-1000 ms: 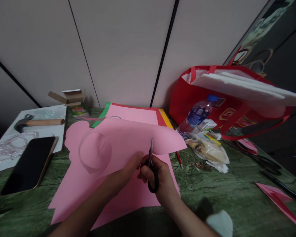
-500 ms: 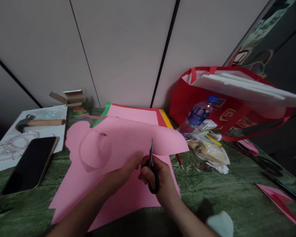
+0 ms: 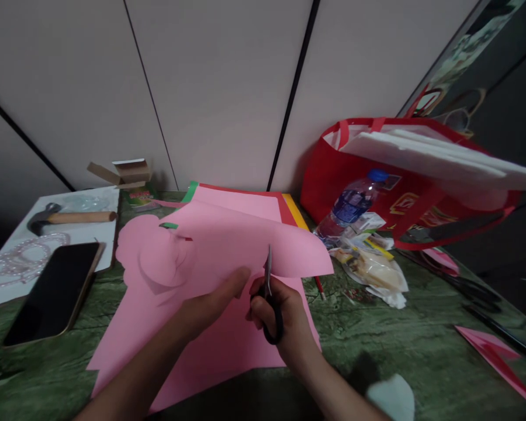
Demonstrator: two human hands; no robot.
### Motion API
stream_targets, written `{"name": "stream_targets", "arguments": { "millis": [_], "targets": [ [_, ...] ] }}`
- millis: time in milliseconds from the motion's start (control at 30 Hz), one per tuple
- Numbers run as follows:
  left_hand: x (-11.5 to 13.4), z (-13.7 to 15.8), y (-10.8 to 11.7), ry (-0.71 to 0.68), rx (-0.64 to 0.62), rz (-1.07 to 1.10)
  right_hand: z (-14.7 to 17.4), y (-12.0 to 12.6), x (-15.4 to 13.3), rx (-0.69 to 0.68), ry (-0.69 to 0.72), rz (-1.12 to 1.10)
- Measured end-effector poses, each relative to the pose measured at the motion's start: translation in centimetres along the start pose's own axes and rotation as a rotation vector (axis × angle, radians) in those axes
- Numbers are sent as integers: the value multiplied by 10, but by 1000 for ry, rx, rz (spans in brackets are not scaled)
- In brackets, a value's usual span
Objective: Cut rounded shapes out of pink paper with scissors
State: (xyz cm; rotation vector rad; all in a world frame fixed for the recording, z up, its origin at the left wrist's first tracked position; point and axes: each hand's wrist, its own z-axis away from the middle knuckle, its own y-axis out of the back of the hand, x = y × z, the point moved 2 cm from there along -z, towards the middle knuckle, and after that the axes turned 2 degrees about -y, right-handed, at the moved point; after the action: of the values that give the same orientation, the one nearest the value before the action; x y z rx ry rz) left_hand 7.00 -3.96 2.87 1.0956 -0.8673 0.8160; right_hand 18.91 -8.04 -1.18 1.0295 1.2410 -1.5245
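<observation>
My right hand [image 3: 278, 313] is closed round the black-handled scissors [image 3: 272, 316], whose blades point away from me. The blades lie across the near edge of a lifted sheet of pink paper [image 3: 228, 240]. My left hand [image 3: 221, 298] grips that sheet's near edge just left of the scissors, thumb on top and fingers hidden underneath. The sheet curls down at its right end, and cut openings show on its left part. Under it lie more pink sheets [image 3: 241, 345], one with a scalloped outline [image 3: 135, 234] at the left.
Left are a phone [image 3: 55, 292], a hammer [image 3: 79, 217], beads [image 3: 26, 257] and an opened small box [image 3: 134, 181]. To the right stand a water bottle [image 3: 353, 204] and a red bag [image 3: 333, 158]. A red pencil [image 3: 319, 286] and folded pink paper [image 3: 491, 351] lie on the green table [image 3: 377, 345].
My left hand has shifted slightly left along the paper. The sheet's left part has moved, and small green and red patches now show through its openings. The scissors have barely moved.
</observation>
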Motion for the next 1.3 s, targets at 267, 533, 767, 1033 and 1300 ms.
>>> {"name": "stream_targets", "arguments": {
  "millis": [267, 533, 767, 1033, 1300],
  "targets": [
    [-8, -5, 4, -1, 37, -36, 0, 0, 2, 6, -8, -11],
    [-7, -9, 8, -112, 35, 16, 1, -1, 5, -9, -20, -45],
    [-5, -9, 3, -130, 56, 52, 3, -2, -1, -23, 52, 15],
    [-10, -5, -12, -261, 126, 363, 1, -2, -1, -30, 48, 16],
    [-11, -4, -15, -310, 126, 387, 1, -3, 6, -108, 30, 44]
  ]
}}
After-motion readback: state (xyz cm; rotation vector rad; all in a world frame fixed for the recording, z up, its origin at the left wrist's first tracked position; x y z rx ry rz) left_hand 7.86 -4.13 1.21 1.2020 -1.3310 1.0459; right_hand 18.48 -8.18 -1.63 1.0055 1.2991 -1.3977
